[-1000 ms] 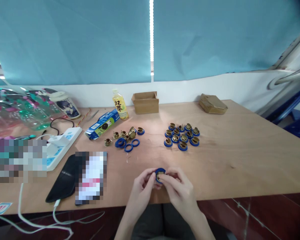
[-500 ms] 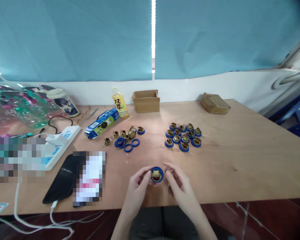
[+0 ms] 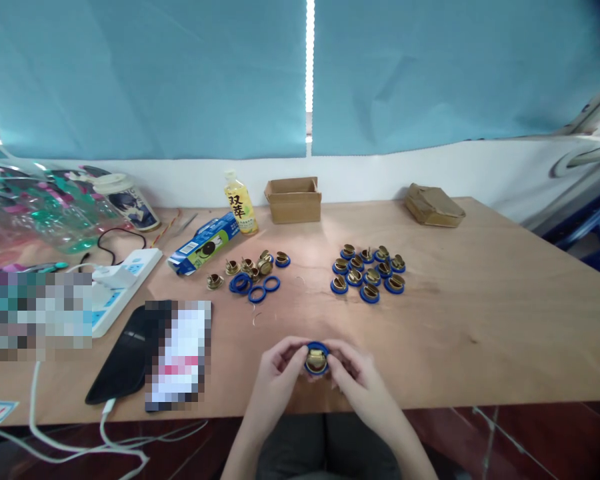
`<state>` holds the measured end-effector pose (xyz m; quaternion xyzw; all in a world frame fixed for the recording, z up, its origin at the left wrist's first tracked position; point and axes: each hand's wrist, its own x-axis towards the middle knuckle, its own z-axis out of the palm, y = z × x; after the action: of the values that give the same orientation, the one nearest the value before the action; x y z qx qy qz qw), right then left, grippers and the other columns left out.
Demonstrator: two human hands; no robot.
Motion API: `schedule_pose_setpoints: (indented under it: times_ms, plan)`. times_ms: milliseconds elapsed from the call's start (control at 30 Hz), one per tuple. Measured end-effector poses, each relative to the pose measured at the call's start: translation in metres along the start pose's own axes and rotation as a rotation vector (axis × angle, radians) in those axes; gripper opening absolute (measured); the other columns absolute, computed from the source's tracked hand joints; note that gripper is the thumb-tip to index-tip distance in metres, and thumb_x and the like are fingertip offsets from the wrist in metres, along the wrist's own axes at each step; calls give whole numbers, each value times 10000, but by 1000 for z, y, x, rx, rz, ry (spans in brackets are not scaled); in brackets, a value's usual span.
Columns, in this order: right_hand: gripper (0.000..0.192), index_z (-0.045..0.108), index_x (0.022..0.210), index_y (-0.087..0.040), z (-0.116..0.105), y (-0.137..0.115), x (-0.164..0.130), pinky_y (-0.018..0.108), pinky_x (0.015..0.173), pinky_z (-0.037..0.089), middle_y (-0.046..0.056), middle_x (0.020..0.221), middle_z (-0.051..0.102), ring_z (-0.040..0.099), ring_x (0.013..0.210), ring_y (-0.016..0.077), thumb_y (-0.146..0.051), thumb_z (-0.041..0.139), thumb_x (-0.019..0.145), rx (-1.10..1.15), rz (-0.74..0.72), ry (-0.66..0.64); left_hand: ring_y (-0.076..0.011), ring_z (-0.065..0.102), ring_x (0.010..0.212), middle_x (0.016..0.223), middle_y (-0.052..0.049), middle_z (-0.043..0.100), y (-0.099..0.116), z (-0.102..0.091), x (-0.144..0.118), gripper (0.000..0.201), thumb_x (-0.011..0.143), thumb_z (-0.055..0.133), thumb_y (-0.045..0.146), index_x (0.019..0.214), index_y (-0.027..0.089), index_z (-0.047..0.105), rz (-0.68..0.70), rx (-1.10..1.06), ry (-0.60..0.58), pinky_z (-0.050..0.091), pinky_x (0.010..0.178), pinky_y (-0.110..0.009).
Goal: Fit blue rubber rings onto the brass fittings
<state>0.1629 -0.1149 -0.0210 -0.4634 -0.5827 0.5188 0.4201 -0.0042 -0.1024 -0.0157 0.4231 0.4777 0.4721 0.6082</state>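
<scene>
Close to the table's front edge, my left hand (image 3: 281, 365) and my right hand (image 3: 354, 371) pinch a round brass fitting (image 3: 317, 361) from opposite sides. A blue ring (image 3: 317, 345) encircles the fitting, and the thumbs press at its rim. Fingers underneath are partly hidden. Beyond my hands, to the left, loose brass fittings (image 3: 232, 267) lie in a group beside several loose blue rings (image 3: 257, 294). Farther right is a cluster of brass fittings with blue rings around them (image 3: 370, 293).
A cardboard box (image 3: 295, 205), a yellow-labelled bottle (image 3: 241, 205) and a blue carton (image 3: 205, 245) stand or lie at the back. A flattened brown package (image 3: 434, 205) is back right. On the left are a power strip (image 3: 125, 293), phone (image 3: 125, 360), cables and plastic bottles (image 3: 55, 207).
My right hand has moved left onto the fitting, where it was apart from it before. The fitting has shifted slightly toward me, still in my left hand.
</scene>
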Motion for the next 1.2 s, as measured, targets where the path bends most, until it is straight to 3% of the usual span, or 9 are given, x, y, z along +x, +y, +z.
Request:
schedule_pose_setpoints:
  times_ms: [267,533,667,800,1200]
  plan:
    - [258,728,1081,-191,0,1,-4,236,595,525,56,919,698,624,693,146,-233,527,925,-56,-21,38,-129,625,537,664,-27,710,6,3,-2,290,727,774,412,776,128,736,17,15,8,524,481,-208]
    - [261,736,1031,-177,3,3,-3,216,528,504,45,824,688,591,612,127,-293,525,930,-14,17,53,-144,628,528,622,-31,704,3,5,1,306,756,748,432,770,126,742,14,50,32,515,452,-210]
    - [328,710,1050,-154,2,4,4,210,488,474,22,698,648,579,548,119,-410,542,934,95,96,57,-152,653,577,700,-55,749,5,5,2,314,789,726,425,867,123,764,21,69,38,548,537,-228]
    - [387,693,1053,-142,2,7,8,222,490,457,0,619,604,566,529,123,-483,576,910,185,110,122,-177,692,669,808,-81,780,6,3,2,368,822,696,411,1048,125,747,6,63,-37,576,651,-268]
    - [299,662,1085,-178,1,4,8,221,498,458,24,757,681,576,560,121,-353,632,844,283,108,127,-166,692,749,867,-58,770,7,1,-1,347,771,747,274,1095,153,724,19,6,-92,567,724,-263]
